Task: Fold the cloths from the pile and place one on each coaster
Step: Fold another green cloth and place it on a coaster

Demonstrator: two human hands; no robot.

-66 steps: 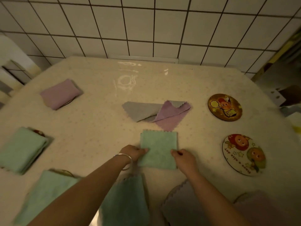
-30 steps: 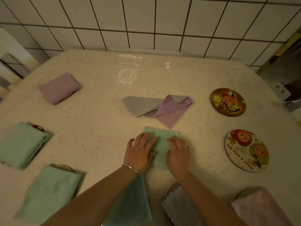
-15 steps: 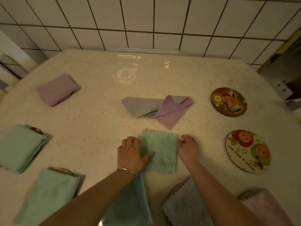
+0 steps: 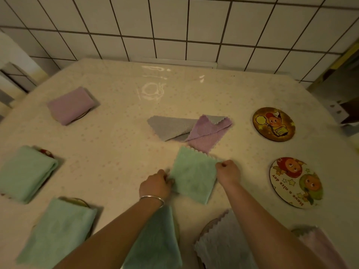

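At centre frame I see my left hand point(image 4: 155, 186) pinching the left edge of the folded green fluffy cloth point(image 4: 194, 174), fingers curled; my right hand point(image 4: 228, 171) (nearly a fist) grips its upper right corner on the cream table point(image 4: 116, 144).

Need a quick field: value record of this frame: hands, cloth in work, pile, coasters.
left hand: pinching the left edge of the green cloth
right hand: pinching the cloth's upper right corner
green cloth: folded to a rectangle, flat on the table, on no coaster
pile: grey cloth and purple cloth, unfolded, overlapping
bare coasters: brown coaster, white coaster, both on the right
folded cloths set out: six in view, left side and near edge
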